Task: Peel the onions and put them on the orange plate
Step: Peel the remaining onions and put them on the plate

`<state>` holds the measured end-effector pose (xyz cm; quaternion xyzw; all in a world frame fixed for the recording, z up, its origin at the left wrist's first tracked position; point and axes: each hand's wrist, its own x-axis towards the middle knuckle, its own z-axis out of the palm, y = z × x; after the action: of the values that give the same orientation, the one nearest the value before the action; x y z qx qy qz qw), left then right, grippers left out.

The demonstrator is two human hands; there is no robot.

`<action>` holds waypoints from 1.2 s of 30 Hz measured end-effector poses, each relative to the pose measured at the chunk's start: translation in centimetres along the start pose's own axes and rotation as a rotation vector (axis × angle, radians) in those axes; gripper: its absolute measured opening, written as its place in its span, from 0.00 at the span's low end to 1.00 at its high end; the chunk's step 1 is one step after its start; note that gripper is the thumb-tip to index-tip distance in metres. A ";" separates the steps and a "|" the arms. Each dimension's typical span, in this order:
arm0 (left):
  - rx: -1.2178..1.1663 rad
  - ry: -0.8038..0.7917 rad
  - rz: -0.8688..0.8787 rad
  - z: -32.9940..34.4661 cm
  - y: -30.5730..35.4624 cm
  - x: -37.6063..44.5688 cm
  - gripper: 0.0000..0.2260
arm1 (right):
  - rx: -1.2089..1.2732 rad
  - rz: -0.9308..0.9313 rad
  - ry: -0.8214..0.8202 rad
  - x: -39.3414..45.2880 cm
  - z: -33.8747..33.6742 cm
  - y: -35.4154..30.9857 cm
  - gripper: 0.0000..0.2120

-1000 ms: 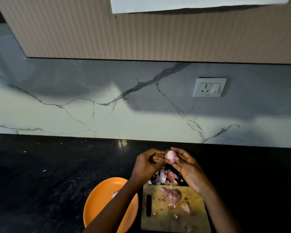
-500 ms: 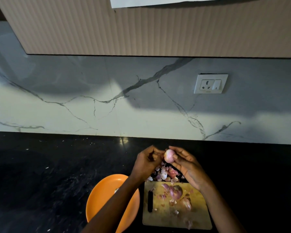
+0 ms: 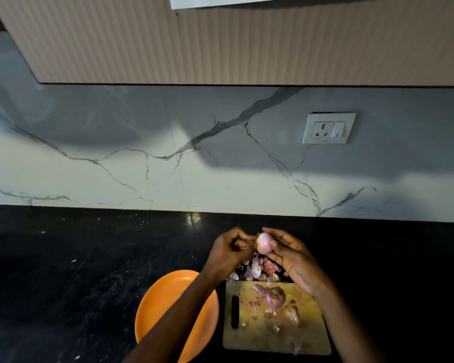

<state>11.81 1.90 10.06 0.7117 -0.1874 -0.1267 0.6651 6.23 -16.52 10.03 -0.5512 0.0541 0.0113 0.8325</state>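
- head view: right hand (image 3: 294, 260) holds a small onion (image 3: 263, 243) in a curled-finger grip, raised above the peel pile (image 3: 257, 271) on the counter (image 3: 63, 271).
- left hand (image 3: 227, 251) has its fingers curled at the onion's left side, seemingly pinching skin; contact too small to confirm.
- step: peeling, looks nearly bare.
- next: strip the rest, then move it left to the orange plate (image 3: 155, 310).
- more onions (image 3: 275, 297) wait on the cutting board (image 3: 307, 339).

Both forearms are bare to the frame's edge; left hand (image 3: 230, 251) and right hand (image 3: 294, 260) wear no gloves.
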 end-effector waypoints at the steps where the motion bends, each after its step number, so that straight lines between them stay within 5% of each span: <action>1: 0.004 0.000 0.001 0.0 0.0 0.0 0.05 | 0.000 0.002 0.002 0.0 0.0 0.0 0.18; 36: 0.065 -0.037 -0.038 0.2 -0.4 -0.5 0.11 | -0.062 0.046 -0.009 -0.2 0.6 0.2 0.18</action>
<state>11.33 1.96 9.66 0.7338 -0.1899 -0.1464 0.6356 6.04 -15.88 10.11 -0.5753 0.0626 0.0347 0.8148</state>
